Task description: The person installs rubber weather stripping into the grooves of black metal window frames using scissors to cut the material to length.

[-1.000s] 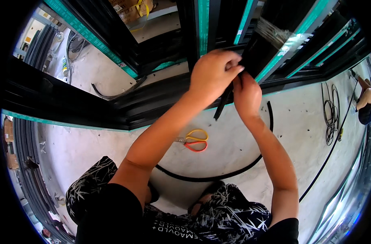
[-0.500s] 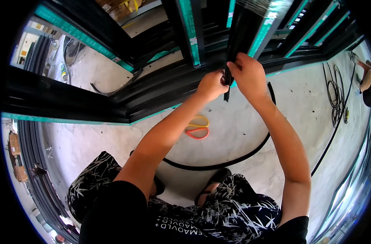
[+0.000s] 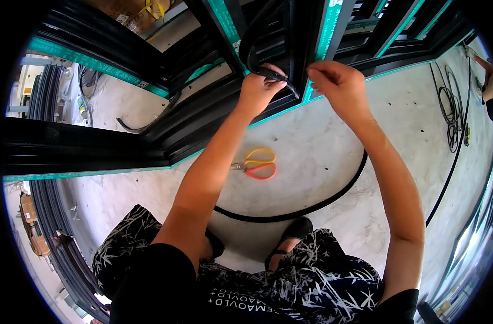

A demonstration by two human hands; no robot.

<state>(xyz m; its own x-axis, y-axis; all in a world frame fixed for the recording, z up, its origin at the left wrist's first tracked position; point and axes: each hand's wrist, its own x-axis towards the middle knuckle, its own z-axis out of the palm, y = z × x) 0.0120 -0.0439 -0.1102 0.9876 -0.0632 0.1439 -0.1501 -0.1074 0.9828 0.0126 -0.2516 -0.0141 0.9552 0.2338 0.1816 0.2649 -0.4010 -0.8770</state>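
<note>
A black rubber sealing strip (image 3: 272, 74) is gripped in my left hand (image 3: 256, 93), its short end pointing down and right past my fingers. The rest of the strip curves up along the black frame. My right hand (image 3: 343, 83) is loosely bent beside the frame's corner post, with its fingertips near the green-taped edge. I see nothing held in it, though its palm side is partly hidden. Both hands are at the black metal frame (image 3: 198, 127), which carries green protective tape. Scissors (image 3: 260, 171) with one yellow and one orange handle loop lie on the floor below.
A black hose-like strip (image 3: 311, 209) arcs across the pale floor near my feet. Coiled black cable (image 3: 450, 116) lies at the right, near another person's arm and leg (image 3: 489, 97). Long dark profiles (image 3: 57, 232) are stacked at the left, beside cardboard boxes (image 3: 33, 216).
My left hand has moved left and up with the strip, which now bends away from the post. My right hand has come off the strip and shifted slightly right. More of the scissors shows.
</note>
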